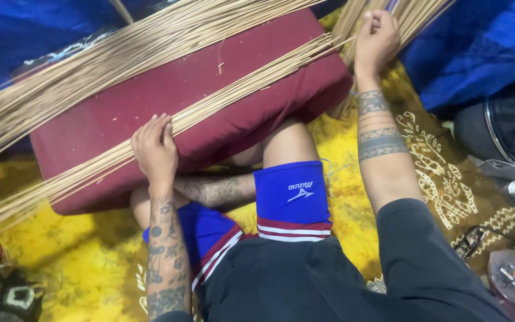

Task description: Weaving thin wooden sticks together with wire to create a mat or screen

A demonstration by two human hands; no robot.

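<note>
A dark red cushion [168,95] rests across my crossed legs. Two bands of long thin tan sticks lie diagonally over it: a thick upper bundle [90,65] and a thinner lower row [222,95]. My left hand [155,149] presses palm-down on the lower row at the cushion's near edge. My right hand [375,40] is raised at the cushion's far right corner, fingers pinched on the ends of some sticks [359,18] there.
A yellow patterned cloth [424,173] covers the floor. Blue fabric [478,42] lies at the top right and top left. A dark round helmet-like object [508,131] sits at the right edge; small clutter [514,268] lies at the lower right.
</note>
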